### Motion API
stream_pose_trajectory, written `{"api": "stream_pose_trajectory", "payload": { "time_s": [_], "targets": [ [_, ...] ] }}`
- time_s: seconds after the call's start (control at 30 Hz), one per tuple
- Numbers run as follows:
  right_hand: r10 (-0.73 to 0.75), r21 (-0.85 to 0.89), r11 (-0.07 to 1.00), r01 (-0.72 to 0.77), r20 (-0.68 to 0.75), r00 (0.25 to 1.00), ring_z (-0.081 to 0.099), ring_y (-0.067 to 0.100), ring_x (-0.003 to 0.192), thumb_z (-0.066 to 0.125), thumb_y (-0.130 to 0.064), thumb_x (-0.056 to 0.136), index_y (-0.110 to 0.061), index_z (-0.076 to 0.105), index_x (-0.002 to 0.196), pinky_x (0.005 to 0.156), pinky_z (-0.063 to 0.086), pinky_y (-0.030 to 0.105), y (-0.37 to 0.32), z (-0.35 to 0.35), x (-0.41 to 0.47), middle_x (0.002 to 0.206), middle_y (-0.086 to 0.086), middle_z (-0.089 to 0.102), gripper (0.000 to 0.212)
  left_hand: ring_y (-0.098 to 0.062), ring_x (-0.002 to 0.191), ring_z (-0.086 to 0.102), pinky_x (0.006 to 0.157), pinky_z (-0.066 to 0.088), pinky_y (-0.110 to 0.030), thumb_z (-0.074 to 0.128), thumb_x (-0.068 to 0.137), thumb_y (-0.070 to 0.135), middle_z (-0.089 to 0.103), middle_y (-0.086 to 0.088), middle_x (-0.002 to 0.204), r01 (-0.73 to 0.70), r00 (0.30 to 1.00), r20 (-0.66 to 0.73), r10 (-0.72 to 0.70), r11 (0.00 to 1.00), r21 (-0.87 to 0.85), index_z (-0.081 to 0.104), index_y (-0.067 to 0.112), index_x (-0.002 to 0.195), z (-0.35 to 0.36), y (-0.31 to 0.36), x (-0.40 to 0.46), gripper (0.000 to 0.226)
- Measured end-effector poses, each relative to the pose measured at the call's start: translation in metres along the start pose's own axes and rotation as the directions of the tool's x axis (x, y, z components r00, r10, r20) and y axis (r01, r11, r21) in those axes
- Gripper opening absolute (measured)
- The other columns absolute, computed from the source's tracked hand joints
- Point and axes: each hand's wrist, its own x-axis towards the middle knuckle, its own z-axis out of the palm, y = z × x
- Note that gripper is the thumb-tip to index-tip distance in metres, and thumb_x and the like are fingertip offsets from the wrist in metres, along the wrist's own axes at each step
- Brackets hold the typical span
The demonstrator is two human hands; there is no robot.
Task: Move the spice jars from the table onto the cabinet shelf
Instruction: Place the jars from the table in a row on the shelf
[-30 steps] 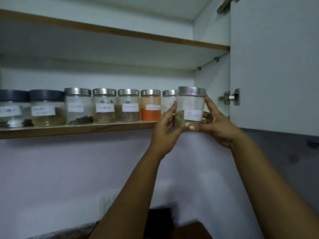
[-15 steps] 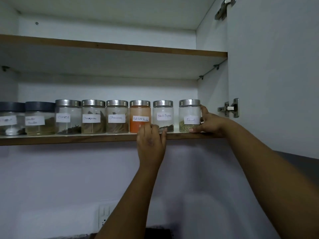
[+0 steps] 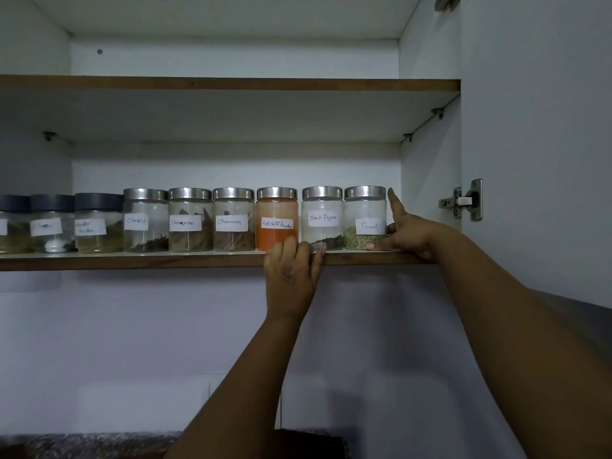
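Note:
The Fennel jar, glass with a steel lid, stands on the lower cabinet shelf at the right end of a row, close to the Black Pepper jar. My right hand is beside it, fingers apart, with the thumb at the jar's base and the index finger raised along its right side. My left hand holds nothing and rests its fingertips on the shelf's front edge below the Red Chilli Powder jar. Further left stand two Cinnamon jars, a Cloves jar and dark-lidded jars.
The upper shelf hangs above the jars. The open cabinet door and its hinge are just right of my right hand. A small gap lies between the Fennel jar and the cabinet's side wall. A speckled counter shows at the bottom.
Both hands set the Fennel jar on the shelf; my left hand dropped to the shelf edge. The jar has since slid left against the Black Pepper jar, and my right fingers have spread.

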Motion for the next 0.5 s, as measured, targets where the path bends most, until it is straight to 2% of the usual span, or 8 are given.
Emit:
{"api": "stream_pose_trajectory", "payload": {
  "time_s": [0.2, 0.33, 0.4, 0.5],
  "targets": [
    [-0.002, -0.004, 1.0, 0.002, -0.017, 1.0, 0.058, 0.026, 0.111, 0.078, -0.008, 0.079, -0.041, -0.028, 0.145, 0.091, 0.044, 0.032, -0.0009, 0.0006, -0.0018, 0.128, 0.02, 0.058, 0.129, -0.019, 0.073, 0.045, 0.068, 0.035, -0.032, 0.051, 0.097, 0.037, 0.052, -0.003, 0.079, 0.002, 1.0, 0.025, -0.003, 1.0, 0.017, 0.059, 0.014, 0.077, -0.0027, 0.0007, 0.0002, 0.031],
    [0.006, -0.051, 0.999, -0.009, -0.049, 0.999, 0.057, 0.028, 0.116, 0.079, -0.013, 0.078, -0.038, -0.031, 0.144, 0.1, 0.044, 0.036, -0.0007, 0.0011, -0.003, 0.129, 0.019, 0.059, 0.131, -0.019, 0.073, 0.045, 0.069, 0.038, -0.033, 0.051, 0.098, 0.037, 0.052, -0.002, 0.08, 0.012, 0.999, 0.039, -0.012, 1.0, -0.011, 0.059, 0.014, 0.078, -0.004, 0.0007, 0.0008, 0.031],
    [0.013, -0.104, 0.994, -0.02, -0.069, 0.998, 0.055, 0.028, 0.12, 0.08, -0.02, 0.078, -0.032, -0.036, 0.143, 0.104, 0.041, 0.036, -0.0016, 0.0016, -0.0044, 0.134, 0.018, 0.056, 0.133, -0.019, 0.072, 0.044, 0.069, 0.038, -0.034, 0.051, 0.098, 0.036, 0.052, -0.003, 0.079, 0.014, 0.999, 0.043, -0.013, 1.0, -0.015, 0.059, 0.014, 0.078, -0.0044, 0.0011, 0.0014, 0.031],
    [-0.007, -0.277, 0.96, -0.03, -0.13, 0.992, 0.054, 0.028, 0.12, 0.077, -0.033, 0.081, -0.02, -0.041, 0.141, 0.101, 0.04, 0.032, -0.0023, 0.0054, -0.0099, 0.137, 0.016, 0.054, 0.133, -0.02, 0.073, 0.044, 0.069, 0.039, -0.034, 0.051, 0.098, 0.036, 0.052, -0.003, 0.08, 0.016, 0.998, 0.055, -0.014, 1.0, -0.027, 0.059, 0.014, 0.079, -0.0054, 0.0013, 0.001, 0.03]
  ]
}}
